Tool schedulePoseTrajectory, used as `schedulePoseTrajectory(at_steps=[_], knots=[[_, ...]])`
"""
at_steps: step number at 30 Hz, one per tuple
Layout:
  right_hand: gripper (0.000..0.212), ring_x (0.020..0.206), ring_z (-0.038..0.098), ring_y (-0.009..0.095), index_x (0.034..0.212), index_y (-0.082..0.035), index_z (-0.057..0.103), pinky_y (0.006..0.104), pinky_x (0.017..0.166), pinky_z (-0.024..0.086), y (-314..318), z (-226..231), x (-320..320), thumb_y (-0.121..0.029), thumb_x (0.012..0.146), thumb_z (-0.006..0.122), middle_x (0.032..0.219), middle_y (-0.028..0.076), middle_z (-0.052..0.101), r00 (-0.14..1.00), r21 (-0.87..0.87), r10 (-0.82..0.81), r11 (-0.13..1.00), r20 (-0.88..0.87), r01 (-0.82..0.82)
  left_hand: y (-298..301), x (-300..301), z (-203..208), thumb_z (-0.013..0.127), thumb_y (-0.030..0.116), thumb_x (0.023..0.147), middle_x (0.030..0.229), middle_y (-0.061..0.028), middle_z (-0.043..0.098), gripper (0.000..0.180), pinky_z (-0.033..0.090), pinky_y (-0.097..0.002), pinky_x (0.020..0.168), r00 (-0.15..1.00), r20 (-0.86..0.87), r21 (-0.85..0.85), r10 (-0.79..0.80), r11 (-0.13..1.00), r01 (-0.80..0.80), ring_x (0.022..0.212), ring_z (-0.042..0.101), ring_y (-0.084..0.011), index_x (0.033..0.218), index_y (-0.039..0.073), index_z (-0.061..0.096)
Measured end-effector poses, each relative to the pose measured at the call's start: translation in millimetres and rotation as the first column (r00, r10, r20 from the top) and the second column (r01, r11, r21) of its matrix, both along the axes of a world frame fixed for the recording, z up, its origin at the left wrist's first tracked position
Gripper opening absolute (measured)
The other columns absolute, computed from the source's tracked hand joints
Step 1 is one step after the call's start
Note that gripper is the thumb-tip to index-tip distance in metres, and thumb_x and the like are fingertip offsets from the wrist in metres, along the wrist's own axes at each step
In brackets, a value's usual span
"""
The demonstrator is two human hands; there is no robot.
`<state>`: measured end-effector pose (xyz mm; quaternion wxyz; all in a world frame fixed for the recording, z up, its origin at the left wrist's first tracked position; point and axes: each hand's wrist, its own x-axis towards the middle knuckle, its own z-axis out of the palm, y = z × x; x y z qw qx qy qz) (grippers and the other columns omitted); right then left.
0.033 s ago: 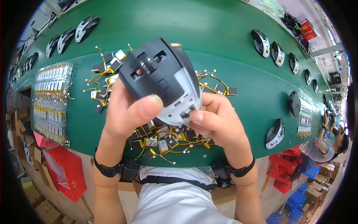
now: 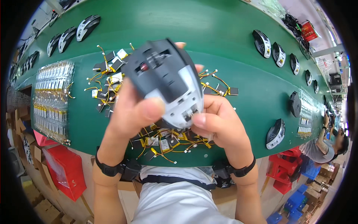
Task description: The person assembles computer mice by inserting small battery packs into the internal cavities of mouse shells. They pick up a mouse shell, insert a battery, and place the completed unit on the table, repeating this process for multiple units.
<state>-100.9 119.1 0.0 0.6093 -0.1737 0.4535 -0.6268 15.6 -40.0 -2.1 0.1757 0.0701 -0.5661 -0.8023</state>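
Observation:
A black computer mouse [image 2: 169, 84] without its rear top cover is held above the bench, its white inner shell and scroll wheel showing. My left hand [image 2: 136, 108] grips its left side, thumb on top, with fingertips showing past the far edge. My right hand [image 2: 220, 121] closes at the mouse's near right end, thumb by a slot in the white shell. Whether a small part is between those fingers cannot be made out. Below and behind the mouse lie loose battery packs [image 2: 164, 145] with thin wires and white plugs, partly hidden by the mouse and hands.
Trays of battery packs [image 2: 54, 93] stand at the left and right [image 2: 305, 112] of the green bench [image 2: 223, 30]. Several mice [image 2: 261, 44] line both sides. One mouse [image 2: 275, 134] lies near the right edge. Red bins [image 2: 67, 170] stand below; a person [image 2: 324, 145] sits far right.
The mouse has shifted slightly right and tilted, its far end swinging right. My left hand has moved a little right with it; the right hand stays at the near end.

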Motion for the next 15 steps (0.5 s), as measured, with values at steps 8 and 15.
schedulePoseTrajectory(at_steps=[8, 15], knots=[[0.025, 0.067, 0.06, 0.008, 0.107, 0.003, 0.062, 0.0205, 0.057, 0.046, 3, 14, -1, -0.013, 0.089, 0.068, 0.082, 0.007, 0.066, 0.958, 0.034, -0.084, 0.995, -0.274, 0.097, -10, -7, -10, 0.039, 0.062, 0.094, 0.109, -0.0227, 0.061, 0.082, 0.057, -0.0363, 0.073, 0.979, -0.139, 0.257, 0.151, 0.96, -0.112, 0.087, 0.068, -0.0286, 0.144, -0.002, 0.03], [0.024, 0.088, 0.065, 0.013, 0.112, 0.005, 0.058, 0.0267, 0.077, 0.055, -4, -5, 11, 0.002, 0.088, 0.064, 0.1, 0.01, 0.064, 0.724, -0.364, -0.525, 0.846, -0.447, 0.389, 16, -5, -10, 0.045, 0.062, 0.092, 0.113, -0.0222, 0.059, 0.082, 0.056, -0.0369, 0.081, 0.995, -0.04, 0.354, 0.089, 0.932, -0.069, 0.096, 0.065, -0.0274, 0.144, 0.0, 0.03]])
